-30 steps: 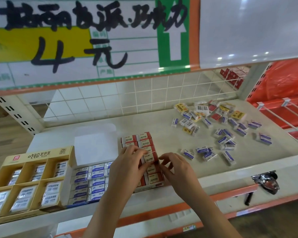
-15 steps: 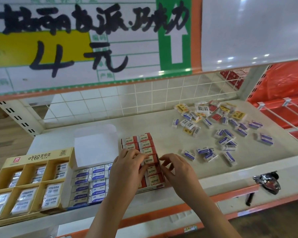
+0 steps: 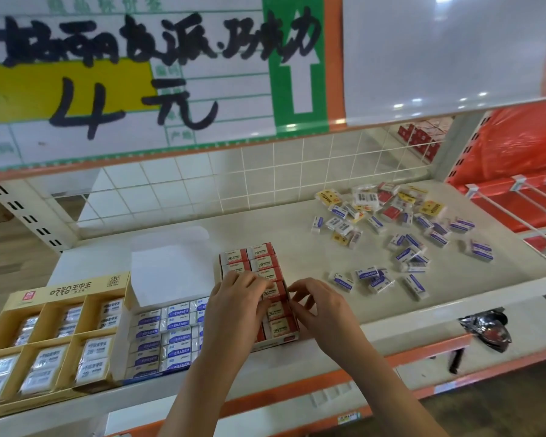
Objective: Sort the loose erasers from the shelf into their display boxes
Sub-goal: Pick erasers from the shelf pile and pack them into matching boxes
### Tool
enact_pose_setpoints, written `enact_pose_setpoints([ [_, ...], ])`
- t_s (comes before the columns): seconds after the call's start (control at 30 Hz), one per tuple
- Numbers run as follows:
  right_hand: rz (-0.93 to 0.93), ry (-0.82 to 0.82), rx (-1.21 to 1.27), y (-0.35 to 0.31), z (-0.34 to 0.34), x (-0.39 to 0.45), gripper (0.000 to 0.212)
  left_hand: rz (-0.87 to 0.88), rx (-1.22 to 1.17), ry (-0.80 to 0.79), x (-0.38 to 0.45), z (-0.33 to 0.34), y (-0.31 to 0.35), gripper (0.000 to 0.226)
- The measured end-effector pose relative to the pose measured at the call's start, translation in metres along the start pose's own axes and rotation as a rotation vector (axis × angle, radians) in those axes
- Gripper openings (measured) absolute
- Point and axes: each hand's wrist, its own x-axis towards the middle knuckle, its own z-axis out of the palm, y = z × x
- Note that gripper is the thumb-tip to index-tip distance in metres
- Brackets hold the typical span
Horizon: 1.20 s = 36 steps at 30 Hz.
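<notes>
In the head view, both forearms are reached forward over the front edge of the shelf (image 3: 265, 234). The left hand (image 3: 234, 301) is laid palm-down over the left column of the red display box (image 3: 259, 298), its fingers (image 3: 259, 283) curled onto a red 2B eraser (image 3: 273, 291) in the right column. The right hand (image 3: 322, 305) is held just beside the box's right wall, its fingertips (image 3: 295, 288) bent inward against the same eraser; whether the eraser is truly pinched or only touched cannot be told. The box is seen nearly filled with two columns of red-and-white erasers.

To the left, a blue eraser box (image 3: 167, 339) with a raised white flap is stood touching the red one, and a yellow compartmented box (image 3: 60, 291) is placed at the far left. The loose erasers (image 3: 401, 238) are scattered well apart from the hands, toward the shelf's right rear, mostly blue-and-white with some yellow and red. A handwritten price sign (image 3: 133, 77) is hung above, and a dark crumpled wrapper (image 3: 486, 329) is lain on the lower shelf.
</notes>
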Motion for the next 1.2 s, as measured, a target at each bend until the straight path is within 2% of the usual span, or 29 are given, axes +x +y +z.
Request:
enact_pose_setpoints([
  [0.17,-0.007,-0.011,-0.018,0.003,-0.004,-0.001,0.018,-0.018,-0.017,-0.063,0.003,-0.001,0.002,0.039],
  [0.47,0.035,0.108,-0.091,0.039,-0.056,0.004,0.015,0.023,-0.088,-0.063,0.026,-0.012,0.032,0.021],
  [0.77,0.102,0.21,-0.259,0.095,-0.129,0.008,0.021,0.143,-0.144,-0.076,0.08,0.003,0.092,0.033],
  [1.2,0.241,0.302,-0.36,0.174,-0.205,0.004,0.027,0.253,-0.177,-0.083,0.149,0.058,0.175,0.03],
])
